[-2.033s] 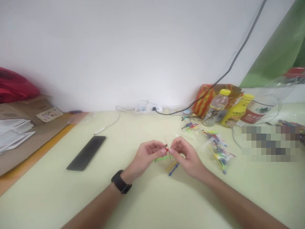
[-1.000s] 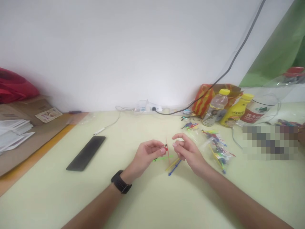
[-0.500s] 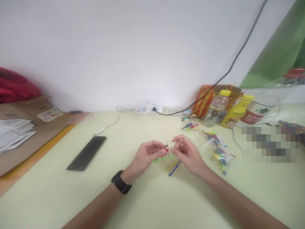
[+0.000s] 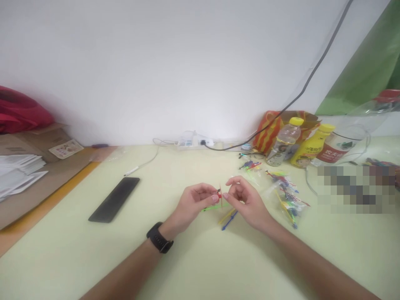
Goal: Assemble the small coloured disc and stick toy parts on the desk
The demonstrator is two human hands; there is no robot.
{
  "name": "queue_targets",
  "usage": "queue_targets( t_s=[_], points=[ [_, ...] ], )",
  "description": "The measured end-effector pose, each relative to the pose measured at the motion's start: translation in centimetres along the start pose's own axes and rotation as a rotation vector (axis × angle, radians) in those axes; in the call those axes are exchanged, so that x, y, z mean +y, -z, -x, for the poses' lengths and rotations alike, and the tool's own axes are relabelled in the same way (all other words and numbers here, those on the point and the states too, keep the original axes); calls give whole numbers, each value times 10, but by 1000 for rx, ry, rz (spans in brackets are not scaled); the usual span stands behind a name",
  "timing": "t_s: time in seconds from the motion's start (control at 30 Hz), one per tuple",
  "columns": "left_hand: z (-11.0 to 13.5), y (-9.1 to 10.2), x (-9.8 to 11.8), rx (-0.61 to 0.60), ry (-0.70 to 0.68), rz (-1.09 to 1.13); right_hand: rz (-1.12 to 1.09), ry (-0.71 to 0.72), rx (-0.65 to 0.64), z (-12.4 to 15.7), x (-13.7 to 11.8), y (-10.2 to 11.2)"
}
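Left hand (image 4: 195,199) pinches a small red piece (image 4: 219,196) at the frame's centre as the right hand (image 4: 245,201), thumb and forefinger parted, hovers beside it, an apparent adjustment likely calling next for a steady hold

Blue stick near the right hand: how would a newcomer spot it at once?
Over the pale green table, find the left hand and right hand facing each other. Look just below the gap between them in the picture. The blue stick lies loose, slanting toward the right hand, its near end arrow-tipped; colour sets it apart from the yellow stick and green stick.
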State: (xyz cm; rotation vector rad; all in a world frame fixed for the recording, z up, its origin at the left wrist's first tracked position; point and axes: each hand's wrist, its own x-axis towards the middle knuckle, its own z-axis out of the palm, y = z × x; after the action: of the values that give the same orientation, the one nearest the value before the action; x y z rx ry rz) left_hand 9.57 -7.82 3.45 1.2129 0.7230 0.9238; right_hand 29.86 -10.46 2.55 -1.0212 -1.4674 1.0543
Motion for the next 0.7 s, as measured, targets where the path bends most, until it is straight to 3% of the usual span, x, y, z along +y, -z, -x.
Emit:
queue_targets(
  t_s=[0.7],
  points=[
    [-1, 1, -3, -22, -12, 0, -7, 18, -12, -1, 3, 1]
  ],
)
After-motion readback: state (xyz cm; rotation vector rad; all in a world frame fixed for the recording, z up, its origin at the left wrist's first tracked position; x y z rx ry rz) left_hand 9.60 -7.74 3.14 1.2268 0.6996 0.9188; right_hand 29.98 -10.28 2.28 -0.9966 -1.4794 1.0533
